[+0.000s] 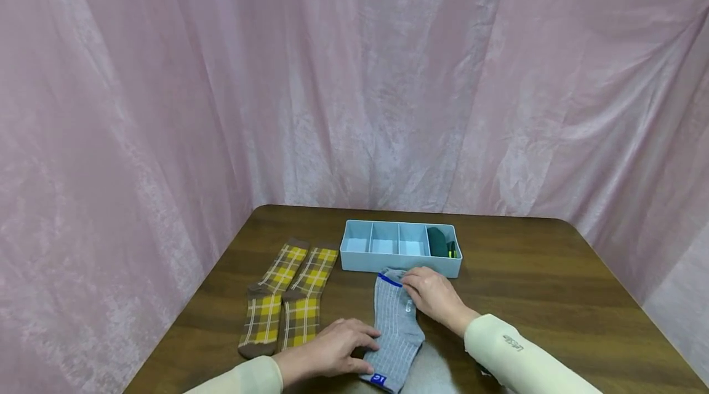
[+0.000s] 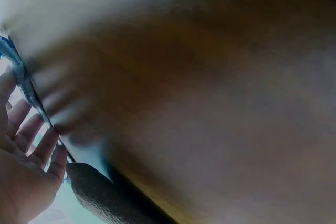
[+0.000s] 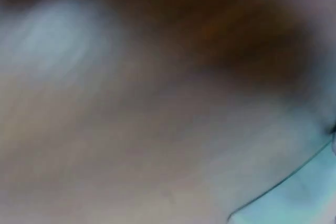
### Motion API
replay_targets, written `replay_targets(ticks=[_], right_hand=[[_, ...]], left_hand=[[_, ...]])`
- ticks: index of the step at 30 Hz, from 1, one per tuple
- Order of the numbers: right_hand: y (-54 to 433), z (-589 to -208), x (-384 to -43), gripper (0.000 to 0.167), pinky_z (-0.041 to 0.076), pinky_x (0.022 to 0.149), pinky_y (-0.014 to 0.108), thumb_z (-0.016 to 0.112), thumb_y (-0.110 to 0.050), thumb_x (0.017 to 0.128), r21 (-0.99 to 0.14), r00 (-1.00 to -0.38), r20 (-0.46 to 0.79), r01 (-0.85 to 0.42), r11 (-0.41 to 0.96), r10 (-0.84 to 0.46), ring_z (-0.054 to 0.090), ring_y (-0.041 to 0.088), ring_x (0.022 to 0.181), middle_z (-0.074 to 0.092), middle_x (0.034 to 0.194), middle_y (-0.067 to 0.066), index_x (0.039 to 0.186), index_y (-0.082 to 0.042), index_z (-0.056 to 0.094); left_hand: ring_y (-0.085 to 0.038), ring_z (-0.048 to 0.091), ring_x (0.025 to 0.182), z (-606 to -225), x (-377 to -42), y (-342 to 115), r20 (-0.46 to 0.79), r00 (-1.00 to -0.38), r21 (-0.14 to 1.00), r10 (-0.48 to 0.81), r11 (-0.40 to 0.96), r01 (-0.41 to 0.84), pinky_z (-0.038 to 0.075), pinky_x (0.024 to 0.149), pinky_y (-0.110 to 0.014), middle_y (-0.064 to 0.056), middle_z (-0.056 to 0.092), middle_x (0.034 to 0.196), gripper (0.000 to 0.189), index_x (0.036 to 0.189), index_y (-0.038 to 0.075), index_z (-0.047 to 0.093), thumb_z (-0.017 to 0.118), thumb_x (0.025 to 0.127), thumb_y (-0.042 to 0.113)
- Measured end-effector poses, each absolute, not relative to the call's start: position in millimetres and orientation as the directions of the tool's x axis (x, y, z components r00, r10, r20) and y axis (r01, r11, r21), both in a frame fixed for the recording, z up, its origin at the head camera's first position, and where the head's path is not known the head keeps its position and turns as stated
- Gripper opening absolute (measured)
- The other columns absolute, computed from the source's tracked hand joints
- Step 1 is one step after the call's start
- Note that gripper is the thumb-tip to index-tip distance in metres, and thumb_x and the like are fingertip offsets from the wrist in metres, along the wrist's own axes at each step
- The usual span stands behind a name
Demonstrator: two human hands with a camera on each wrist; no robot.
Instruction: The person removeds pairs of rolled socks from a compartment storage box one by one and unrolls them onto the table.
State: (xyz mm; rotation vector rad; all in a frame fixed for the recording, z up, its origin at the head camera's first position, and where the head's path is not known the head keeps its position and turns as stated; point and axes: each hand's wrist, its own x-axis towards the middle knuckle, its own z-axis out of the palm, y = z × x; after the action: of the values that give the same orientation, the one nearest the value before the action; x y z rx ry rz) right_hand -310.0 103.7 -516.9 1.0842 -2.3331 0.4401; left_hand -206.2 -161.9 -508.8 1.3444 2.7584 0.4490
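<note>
A pair of grey ribbed socks with a blue cuff stripe and a blue toe label lies at the front middle of the table, cuff towards the box. My left hand touches their left edge near the toe; its fingers are spread, thumb beside the label. In the left wrist view the left hand shows extended fingers next to the grey fabric. At the cuff end, the right hand has its fingertips on the fabric. Its thumb is hidden, so I cannot tell whether it pinches the cuff.
Two yellow-and-brown plaid socks lie side by side at the left. Behind the grey socks stands a light blue divided box; its rightmost compartment holds a dark green rolled item. A pink curtain hangs behind the wooden table.
</note>
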Motion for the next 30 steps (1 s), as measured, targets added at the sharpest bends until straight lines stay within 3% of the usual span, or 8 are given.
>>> replay_targets(ticks=[3,7,11,17,21,30], right_hand=[[104.0,-515.3,-309.4,0.021,0.052,0.092,0.042,0.073,-0.009,0.088,0.038,-0.458,0.492,-0.839,0.543,-0.741,0.065,0.023,0.106,0.07,0.114,0.006,0.109,-0.006,0.074],[103.5,-514.9,-309.8,0.033,0.044,0.103,0.046,0.063,-0.015,0.096,0.018,-0.545,0.284,-0.82,0.572,-0.789,0.057,0.028,0.123,0.062,0.133,0.011,0.126,-0.003,0.066],[108.0,-512.3,-308.6,0.037,0.04,0.105,0.049,0.06,-0.02,0.098,-0.024,-0.623,0.16,-0.778,0.628,-0.766,0.053,0.028,0.128,0.058,0.139,0.01,0.132,-0.005,0.063],[124.2,-509.0,-304.2,0.038,0.04,0.103,0.053,0.061,-0.027,0.098,-0.049,-0.632,0.174,-0.772,0.634,-0.755,0.054,0.031,0.125,0.06,0.136,0.011,0.13,-0.005,0.065],[139.7,-512.4,-300.5,0.039,0.042,0.101,0.051,0.062,-0.032,0.097,-0.03,-0.623,0.227,-0.773,0.634,-0.749,0.057,0.033,0.12,0.063,0.13,0.012,0.125,-0.006,0.068],[167.5,-513.4,-290.7,0.031,0.05,0.085,0.045,0.072,-0.031,0.091,-0.099,-0.631,0.307,-0.766,0.635,-0.712,0.061,0.026,0.102,0.068,0.111,0.005,0.112,-0.008,0.075]], left_hand=[[-0.013,0.052,0.124,-506.7,-207.4,-163.6,0.084,-0.628,0.277,0.774,0.587,0.761,0.045,0.098,-0.039,0.006,0.058,0.137,0.037,0.121,0.021,0.072,0.068,0.093,0.045],[-0.012,0.052,0.124,-506.9,-207.4,-163.8,0.078,-0.613,0.266,0.786,0.577,0.773,0.045,0.097,-0.038,0.006,0.058,0.137,0.037,0.121,0.022,0.072,0.067,0.093,0.046],[-0.01,0.053,0.122,-505.9,-207.9,-162.0,0.08,-0.607,0.242,0.791,0.575,0.781,0.045,0.096,-0.035,0.007,0.059,0.136,0.032,0.118,0.023,0.073,0.067,0.094,0.044],[-0.008,0.056,0.114,-502.0,-211.0,-159.0,0.102,-0.628,0.209,0.772,0.6,0.772,0.046,0.086,-0.028,0.008,0.063,0.13,0.033,0.107,0.024,0.075,0.066,0.092,0.051],[-0.01,0.056,0.114,-498.7,-217.4,-162.8,0.09,-0.623,0.18,0.777,0.602,0.778,0.044,0.083,-0.025,0.006,0.063,0.131,0.035,0.109,0.023,0.075,0.068,0.09,0.052],[-0.022,0.047,0.131,-484.7,-231.9,-180.2,-0.048,-0.679,0.139,0.733,0.678,0.722,0.04,0.103,-0.041,-0.006,0.053,0.143,0.04,0.127,0.027,0.069,0.068,0.091,0.045]])
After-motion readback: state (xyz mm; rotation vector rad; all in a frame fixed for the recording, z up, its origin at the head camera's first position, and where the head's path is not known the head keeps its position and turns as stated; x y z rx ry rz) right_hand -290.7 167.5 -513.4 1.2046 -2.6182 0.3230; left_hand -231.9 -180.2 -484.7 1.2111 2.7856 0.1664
